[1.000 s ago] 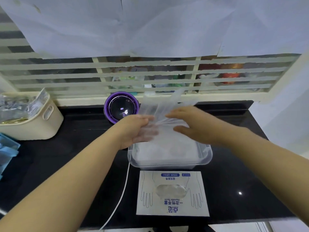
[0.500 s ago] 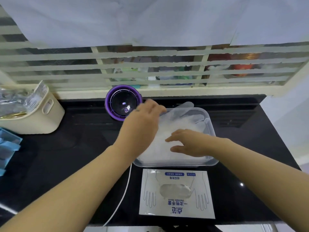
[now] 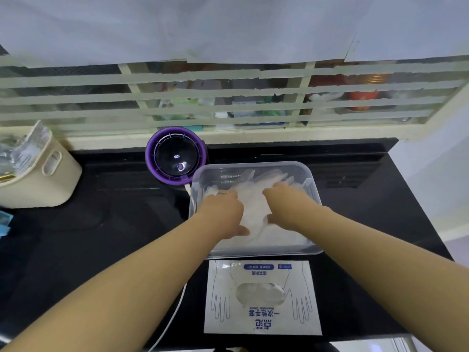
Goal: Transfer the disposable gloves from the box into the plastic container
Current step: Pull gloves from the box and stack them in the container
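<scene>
Left grip [image 3: 223, 209] and right grip [image 3: 288, 207] are both wide and flat, pressing the gloves [image 3: 253, 204] under them in the plastic container [image 3: 311, 180]; box [image 3: 262, 318] sits just behind both.

Left grip [image 3: 223, 212], right grip [image 3: 286, 207]: both bare; left forearm [image 3: 127, 288], right forearm [image 3: 380, 252] bare along whole visible length, wrist to frame edge; thin pale ring [image 3: 222, 192] round one finger of left grip; ring's material unclear; nails too small to make out
</scene>
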Motion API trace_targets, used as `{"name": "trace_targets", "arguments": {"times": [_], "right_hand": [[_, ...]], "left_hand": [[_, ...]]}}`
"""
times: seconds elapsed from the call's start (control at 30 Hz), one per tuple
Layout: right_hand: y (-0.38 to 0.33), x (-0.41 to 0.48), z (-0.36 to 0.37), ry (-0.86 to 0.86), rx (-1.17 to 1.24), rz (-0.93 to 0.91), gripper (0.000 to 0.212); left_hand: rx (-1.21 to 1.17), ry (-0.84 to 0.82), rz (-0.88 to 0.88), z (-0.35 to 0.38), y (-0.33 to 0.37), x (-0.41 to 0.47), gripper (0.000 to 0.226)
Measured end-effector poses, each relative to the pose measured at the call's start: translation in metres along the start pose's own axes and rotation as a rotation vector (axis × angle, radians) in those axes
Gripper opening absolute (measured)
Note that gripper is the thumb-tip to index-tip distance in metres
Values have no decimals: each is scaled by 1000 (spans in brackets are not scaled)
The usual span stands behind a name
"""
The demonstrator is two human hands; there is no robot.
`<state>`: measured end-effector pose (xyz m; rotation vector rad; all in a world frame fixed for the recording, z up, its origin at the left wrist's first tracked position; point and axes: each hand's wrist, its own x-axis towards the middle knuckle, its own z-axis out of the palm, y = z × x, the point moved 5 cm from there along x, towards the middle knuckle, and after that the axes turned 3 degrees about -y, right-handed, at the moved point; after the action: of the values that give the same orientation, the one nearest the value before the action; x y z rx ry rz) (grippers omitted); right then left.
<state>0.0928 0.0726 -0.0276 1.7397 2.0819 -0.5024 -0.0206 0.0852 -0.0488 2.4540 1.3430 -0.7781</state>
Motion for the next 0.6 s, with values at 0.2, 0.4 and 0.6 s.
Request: {"name": "trace_targets", "arguments": {"times": [0.2, 0.4, 0.6], "right_hand": [[7, 6, 26, -208, -41, 81, 71], [7, 20, 51, -258, -3, 132, 82], [15, -16, 1, -222, 79, 26, 59]], "left_hand": [[61, -105, -63, 18, -4, 7, 75], [80, -116, -69, 27, 2, 14, 91], [115, -74, -63, 27, 1, 15, 97]]}}
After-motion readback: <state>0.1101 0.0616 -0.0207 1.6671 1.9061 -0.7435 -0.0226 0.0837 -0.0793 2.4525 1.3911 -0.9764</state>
